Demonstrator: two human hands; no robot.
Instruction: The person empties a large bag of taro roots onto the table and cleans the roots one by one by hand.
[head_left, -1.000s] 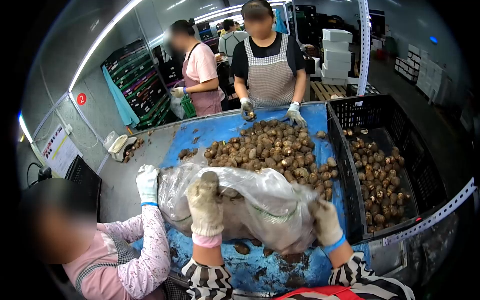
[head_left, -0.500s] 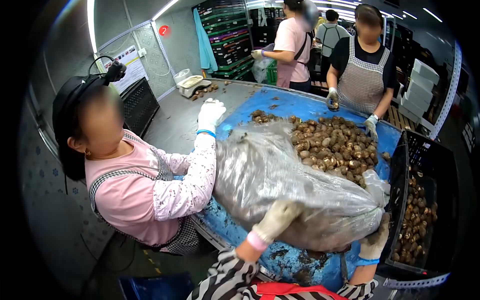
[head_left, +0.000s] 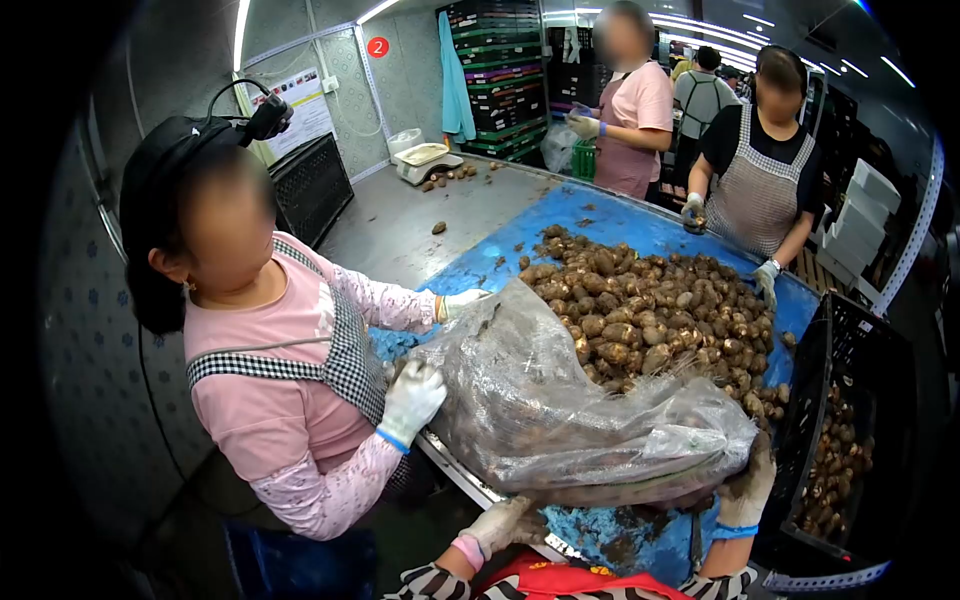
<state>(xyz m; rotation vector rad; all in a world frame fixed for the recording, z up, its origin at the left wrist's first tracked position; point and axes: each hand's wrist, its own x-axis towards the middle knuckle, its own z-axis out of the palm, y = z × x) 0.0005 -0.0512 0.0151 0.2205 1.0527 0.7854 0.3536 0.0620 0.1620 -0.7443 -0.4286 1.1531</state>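
A large translucent plastic sack (head_left: pixel 560 400) lies on the blue-topped table (head_left: pixel 490 235), its bulk toward me, beside a heap of small brown taro corms (head_left: pixel 650 310). My left hand (head_left: pixel 500 527), in a soiled glove with a pink wristband, is at the sack's lower edge; its fingertips are partly hidden there. At the sack's right end, my right hand (head_left: pixel 746 497), gloved with a blue band, grips the plastic, fingers partly covered. On the left, a co-worker's gloved hands (head_left: pixel 414 400) touch the sack's left and upper edges.
To the right stands a black crate (head_left: pixel 815 420) holding taro corms (head_left: pixel 838 455). A scale (head_left: pixel 427 162) sits at the table's far left corner with a few corms near it. Across the table a person (head_left: pixel 760 170) handles corms. Stacked crates (head_left: pixel 495 85) rise behind.
My left hand has moved from on top of the sack to its lower edge. The co-worker's raised hand has come down to the sack. The sack has pulled back, exposing more corms.
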